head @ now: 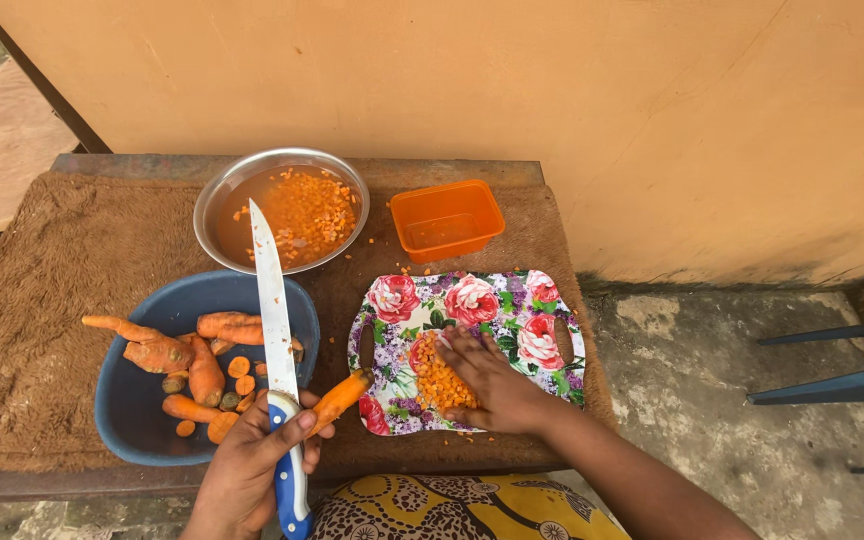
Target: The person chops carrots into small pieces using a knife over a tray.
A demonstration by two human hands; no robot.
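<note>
nearest the camera, the person's left hand [252, 465] is closed around the blue-and-white handle of a knife [274, 330], and the same fingers pinch a carrot piece [340, 398] against that handle; the blade points up toward twelve o'clock, lying over the blue basin, while the carrot piece's long axis runs out toward two o'clock, its tip just reaching the edge of the board. at about three o'clock from that hand, the right hand [492, 385] rests flat on the floral cutting board [542, 335], fingers spread and slightly cupped, grasping nothing but pressing against a pile of diced carrot [434, 380] that lies just at nine o'clock of its fingertips. the right hand is the nearer one to the pile; the left is a little apart from it. the blue basin [132, 400] at ten o'clock of the left hand holds whole carrots and slices. farther off, at twelve o'clock, a metal bowl [222, 190] of water carries more diced carrot, and an orange container [447, 218] stands beside it on the brown mat [42, 300].
</note>
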